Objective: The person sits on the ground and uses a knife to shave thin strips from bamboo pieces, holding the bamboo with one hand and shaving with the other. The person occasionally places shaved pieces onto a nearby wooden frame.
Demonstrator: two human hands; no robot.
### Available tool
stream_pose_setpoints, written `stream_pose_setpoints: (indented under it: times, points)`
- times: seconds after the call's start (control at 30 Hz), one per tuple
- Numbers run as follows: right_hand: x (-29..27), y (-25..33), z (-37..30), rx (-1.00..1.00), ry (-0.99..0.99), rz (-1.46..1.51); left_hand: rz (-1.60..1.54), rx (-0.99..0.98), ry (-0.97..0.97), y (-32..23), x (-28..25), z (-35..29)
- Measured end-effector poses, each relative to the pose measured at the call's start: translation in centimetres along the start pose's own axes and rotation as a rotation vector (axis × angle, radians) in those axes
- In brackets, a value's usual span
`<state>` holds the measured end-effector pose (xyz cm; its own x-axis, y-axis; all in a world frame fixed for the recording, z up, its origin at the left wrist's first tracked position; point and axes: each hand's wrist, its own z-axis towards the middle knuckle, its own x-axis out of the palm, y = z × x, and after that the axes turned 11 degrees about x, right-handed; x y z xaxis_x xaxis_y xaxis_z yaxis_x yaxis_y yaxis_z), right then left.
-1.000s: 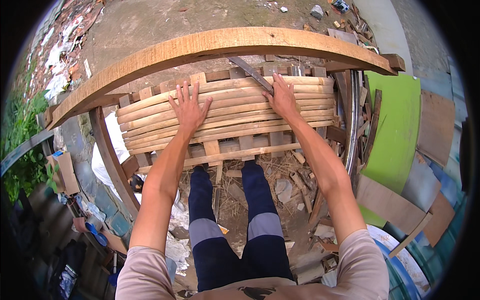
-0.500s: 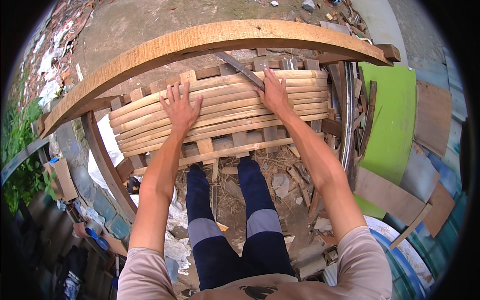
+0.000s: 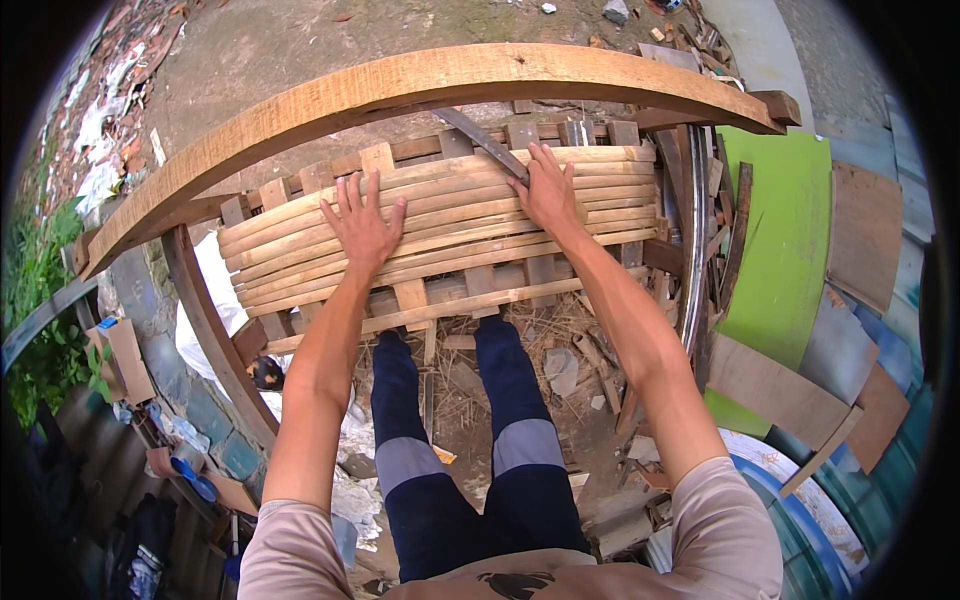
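Head view: left hand (image 3: 362, 228) and right hand (image 3: 548, 192) press flat, fingers spread and grasping nothing, on pale curved wooden slats (image 3: 450, 225) stacked across a rough slatted wooden frame (image 3: 420, 300)

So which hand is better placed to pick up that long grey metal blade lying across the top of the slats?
Probably the right hand. Its fingertips lie against the grey blade at the upper edge of the stacked wooden slats. The left hand rests flat, fingers spread, farther along the slats, apart from the blade.
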<state>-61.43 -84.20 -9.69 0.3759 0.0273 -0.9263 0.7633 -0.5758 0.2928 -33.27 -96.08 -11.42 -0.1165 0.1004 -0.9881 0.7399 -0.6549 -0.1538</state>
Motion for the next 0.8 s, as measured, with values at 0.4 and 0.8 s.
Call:
stream_pose_setpoints:
  times: [0.4, 0.8]
  points:
    - [-0.4, 0.9, 0.7, 0.044, 0.080, -0.019, 0.019, 0.019, -0.023, 1.5, 0.7, 1.5]
    - [-1.7, -1.5, -0.7, 0.026, -0.106, 0.054, -0.011, 0.048, -0.063, 2.2, 0.0, 3.0]
